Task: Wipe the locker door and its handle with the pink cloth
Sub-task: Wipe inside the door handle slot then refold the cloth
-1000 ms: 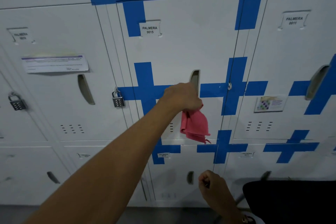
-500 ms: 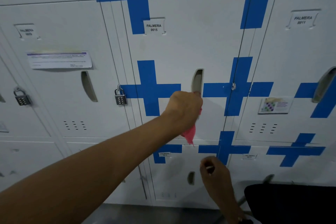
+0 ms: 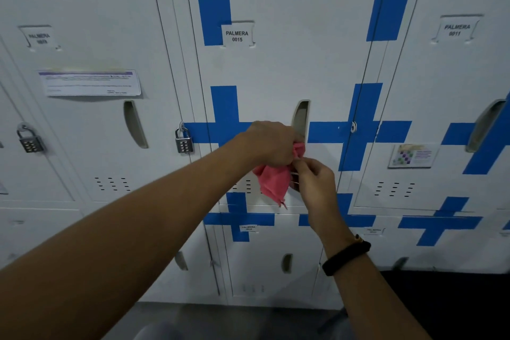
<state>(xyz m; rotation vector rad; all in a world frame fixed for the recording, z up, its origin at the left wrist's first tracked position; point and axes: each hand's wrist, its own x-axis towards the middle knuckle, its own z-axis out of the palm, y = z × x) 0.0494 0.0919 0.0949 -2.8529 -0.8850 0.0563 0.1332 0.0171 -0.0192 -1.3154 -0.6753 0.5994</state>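
Left hand (image 3: pixel 271 143) has the crumpled pink cloth (image 3: pixel 273 181) bunched up in curled fingers, pressed right against the bottom end of the recessed slot handle (image 3: pixel 300 119) on the white metal locker door (image 3: pixel 289 69) labelled PALMERA 0015. Right hand (image 3: pixel 314 182) has its fingertips pinching the cloth's edge, just below and to the right of that handle, black wristband (image 3: pixel 346 257) on the wrist. Most of the cloth hangs loose below the handle, over the door's lower part near the vent slits. Blue tape crosses (image 3: pixel 226 119) sit either side of the handle. Left of it, on the door's edge, hangs a silver combination padlock (image 3: pixel 183 141); further left, the neighbouring locker carries a white paper notice (image 3: pixel 89 83).
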